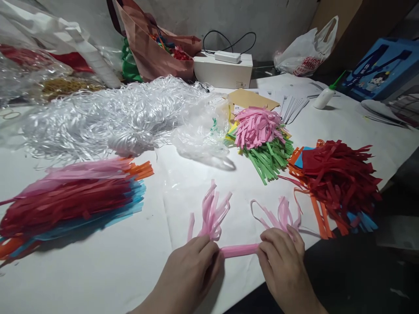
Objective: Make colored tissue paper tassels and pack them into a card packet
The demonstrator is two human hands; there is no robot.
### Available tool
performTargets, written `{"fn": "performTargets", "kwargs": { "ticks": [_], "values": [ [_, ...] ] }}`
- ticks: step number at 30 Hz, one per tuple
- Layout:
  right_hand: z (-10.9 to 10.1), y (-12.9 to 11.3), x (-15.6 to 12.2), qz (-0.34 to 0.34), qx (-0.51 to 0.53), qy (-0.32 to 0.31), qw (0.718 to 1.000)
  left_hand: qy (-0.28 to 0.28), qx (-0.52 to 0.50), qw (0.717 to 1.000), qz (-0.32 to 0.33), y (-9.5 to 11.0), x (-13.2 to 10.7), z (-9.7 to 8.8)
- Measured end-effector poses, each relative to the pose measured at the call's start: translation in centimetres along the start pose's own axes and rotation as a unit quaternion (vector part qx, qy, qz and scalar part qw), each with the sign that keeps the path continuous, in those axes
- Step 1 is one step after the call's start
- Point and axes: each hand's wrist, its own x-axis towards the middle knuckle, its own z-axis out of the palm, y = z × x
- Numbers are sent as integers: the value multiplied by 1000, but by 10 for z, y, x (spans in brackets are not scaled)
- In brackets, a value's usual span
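A pink tissue-paper tassel (pixel 240 250) stretches between my hands near the front edge of the table. Its middle is a narrow rolled band, and cut strips fan out beyond each hand. My left hand (pixel 193 266) is closed around the left end of the band. At the other end, the fingers of my right hand (pixel 283 257) pinch it where the strips begin. Left of my hands lies a pile of fringed tissue paper (pixel 68 196) in pink, red, blue and orange. To the right sits a heap of red fringed tassels (pixel 340 179) with orange and blue ones under it.
Pink tassels (pixel 258 126) lie on green ones (pixel 270 155) beyond my hands. A mass of white ribbon (pixel 108 113) and a clear plastic bag (pixel 203 135) cover the back left. Behind are a white box (pixel 225 72), a glue bottle (pixel 324 98) and a blue bag (pixel 381 69).
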Motion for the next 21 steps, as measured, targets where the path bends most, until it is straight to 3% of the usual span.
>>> {"fn": "performTargets", "kwargs": {
  "ticks": [3, 6, 10, 14, 16, 21],
  "values": [
    [3, -3, 2, 51, -19, 2, 999, -29, 12, 999, -40, 2, 6, 0],
    [2, -6, 5, 70, -42, 8, 997, -22, 35, 998, -51, 2, 9, 5],
    [1, -14, 7, -2, -46, 39, 998, 13, 33, 999, -16, -1, 5, 10],
    [12, -20, 6, -98, 14, -25, 995, 27, 9, 998, 62, -3, 1, 10],
    [17, -20, 7, -109, 4, -55, 992, 36, 6, 995, 88, -3, 0, 9],
    [18, -18, 14, -103, 10, -64, 993, 65, 25, 988, 135, -4, 2, 10]
  ]
}}
